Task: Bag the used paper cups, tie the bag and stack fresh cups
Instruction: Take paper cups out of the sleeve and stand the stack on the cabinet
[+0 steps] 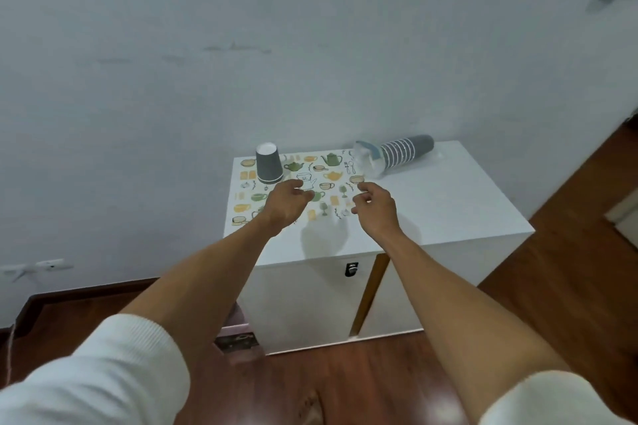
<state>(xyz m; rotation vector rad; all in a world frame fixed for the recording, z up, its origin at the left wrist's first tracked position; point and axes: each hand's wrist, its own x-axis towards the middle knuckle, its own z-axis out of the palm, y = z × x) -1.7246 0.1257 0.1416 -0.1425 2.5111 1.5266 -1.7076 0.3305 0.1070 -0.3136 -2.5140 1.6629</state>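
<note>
Lying on its side beyond the right hand (374,205), the sleeve of fresh cups (397,153) points rim-end toward that nearer hand; the left hand (286,205) is farther. Both are loosely curled, empty.

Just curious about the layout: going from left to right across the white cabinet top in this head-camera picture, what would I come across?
Upside-down grey cup → left hand → right hand → sleeve of stacked grey cups lying on its side in clear plastic wrap. The first three are over a printed mat with teapot drawings.
</note>
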